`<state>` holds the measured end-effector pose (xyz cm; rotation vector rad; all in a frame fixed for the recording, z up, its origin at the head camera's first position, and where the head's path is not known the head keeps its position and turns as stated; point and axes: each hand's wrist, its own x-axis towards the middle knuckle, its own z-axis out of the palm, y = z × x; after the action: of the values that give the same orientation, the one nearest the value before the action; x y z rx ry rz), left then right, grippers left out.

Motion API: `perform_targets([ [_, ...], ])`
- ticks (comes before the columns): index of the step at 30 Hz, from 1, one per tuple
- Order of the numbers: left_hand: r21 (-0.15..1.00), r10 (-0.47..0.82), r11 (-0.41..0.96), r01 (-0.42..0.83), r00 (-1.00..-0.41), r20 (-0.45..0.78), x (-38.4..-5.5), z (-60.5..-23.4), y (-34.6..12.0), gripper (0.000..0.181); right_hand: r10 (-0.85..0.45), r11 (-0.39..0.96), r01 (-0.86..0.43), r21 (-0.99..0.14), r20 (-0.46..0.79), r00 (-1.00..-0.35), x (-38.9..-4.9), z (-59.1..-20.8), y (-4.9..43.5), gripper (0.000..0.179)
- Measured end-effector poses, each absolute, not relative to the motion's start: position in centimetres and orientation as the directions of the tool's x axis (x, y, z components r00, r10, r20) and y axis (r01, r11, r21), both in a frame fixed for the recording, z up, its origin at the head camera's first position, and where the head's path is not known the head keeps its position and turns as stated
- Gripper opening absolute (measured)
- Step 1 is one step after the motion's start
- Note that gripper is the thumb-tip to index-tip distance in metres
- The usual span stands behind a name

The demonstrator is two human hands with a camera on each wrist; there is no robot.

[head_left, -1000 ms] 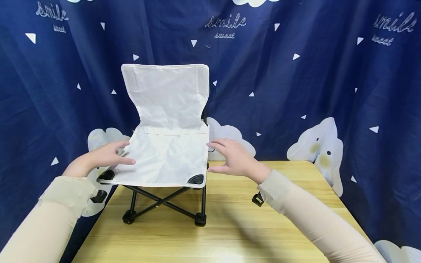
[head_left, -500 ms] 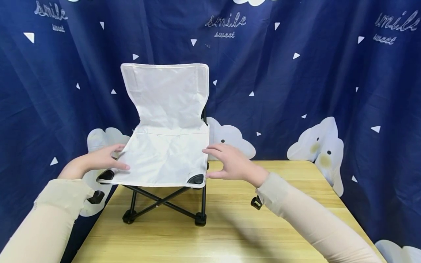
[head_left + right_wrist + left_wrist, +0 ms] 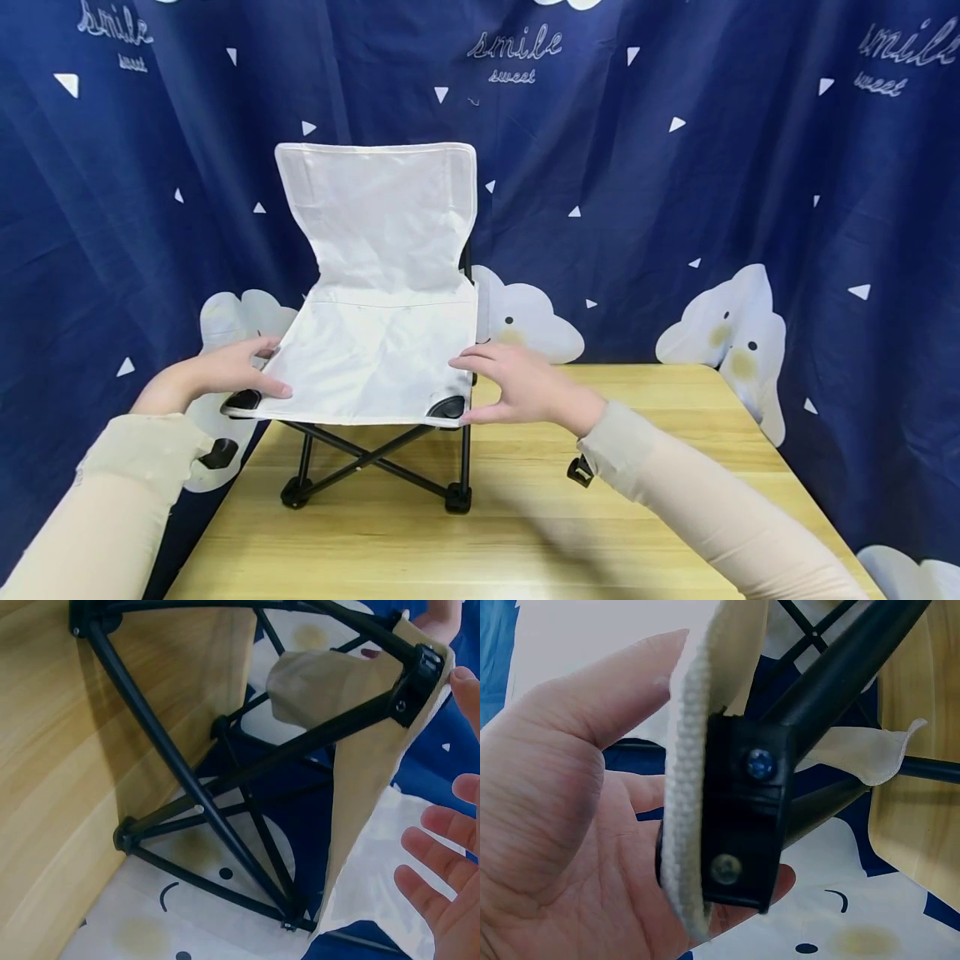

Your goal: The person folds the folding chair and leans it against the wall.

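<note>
A folding chair (image 3: 375, 350) with white fabric and a black tube frame stands upright on the wooden table. Around its front left corner, my left hand (image 3: 225, 371) grips the seat, thumb on top of the fabric. In the left wrist view, the left fingers (image 3: 641, 855) pass behind the black corner bracket (image 3: 742, 817), with one fingertip showing beyond it. My right hand (image 3: 528, 385) is at the front right corner, fingers extended over the seat's side edge. Its thumb lies at the corner in the right wrist view, and the other fingers (image 3: 439, 847) are spread, apart from the fabric.
The table (image 3: 570, 517) extends right of the chair. A dark blue curtain (image 3: 615, 183) with white clouds and triangles hangs behind and at both sides. The chair's crossed legs (image 3: 367, 458) end in black feet on the wood.
Both hands have moved down and toward the front corners of the seat. The left has come around its corner, and the right has moved leftward to the edge. The chair stays in place.
</note>
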<state>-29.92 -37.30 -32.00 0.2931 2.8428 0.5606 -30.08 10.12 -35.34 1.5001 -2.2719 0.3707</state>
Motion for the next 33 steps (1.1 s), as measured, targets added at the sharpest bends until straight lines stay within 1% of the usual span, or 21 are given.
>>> perform_targets([
  [7, 0.388, 0.229, 0.912, 0.13, -0.948, -0.219, -30.0, -31.9, -37.9, 0.103, -0.837, 0.312, -0.95, 0.022, 0.48, -0.263, -30.0, -35.9, 9.5, 0.066],
  [10, 0.389, 0.228, 0.913, 0.121, -0.944, -0.24, -30.1, -32.0, -38.3, 0.098, -0.842, 0.293, -0.956, 0.026, 0.48, -0.245, -29.9, -36.2, 9.3, 0.061],
  [14, 0.426, 0.215, 0.901, 0.077, -0.933, -0.288, -30.0, -32.1, -38.9, 0.094, -0.848, 0.28, -0.96, -0.001, 0.469, -0.248, -29.9, -36.4, 9.2, 0.054],
  [18, 0.492, 0.213, 0.87, 0.03, -0.923, -0.321, -29.8, -32.2, -39.3, 0.091, -0.854, 0.272, -0.962, -0.02, 0.456, -0.25, -29.7, -36.6, 9.2, 0.048],
  [23, 0.578, 0.237, 0.816, -0.008, -0.908, -0.346, -29.6, -32.4, -40.0, 0.078, -0.855, 0.275, -0.961, -0.008, 0.455, -0.248, -29.6, -36.7, 9.2, 0.04],
  [26, 0.618, 0.247, 0.786, -0.031, -0.9, -0.36, -29.5, -32.6, -40.4, 0.073, -0.854, 0.276, -0.961, -0.006, 0.457, -0.248, -29.6, -36.8, 9.2, 0.037],
  [30, 0.651, 0.259, 0.757, -0.055, -0.89, -0.376, -29.5, -32.8, -41.0, 0.074, -0.854, 0.266, -0.964, -0.016, 0.459, -0.243, -29.6, -36.9, 9.1, 0.034],
  [33, 0.686, 0.281, 0.724, -0.072, -0.877, -0.389, -29.5, -33.0, -41.4, 0.069, -0.855, 0.253, -0.967, -0.018, 0.464, -0.232, -29.5, -37.0, 9.1, 0.032],
])
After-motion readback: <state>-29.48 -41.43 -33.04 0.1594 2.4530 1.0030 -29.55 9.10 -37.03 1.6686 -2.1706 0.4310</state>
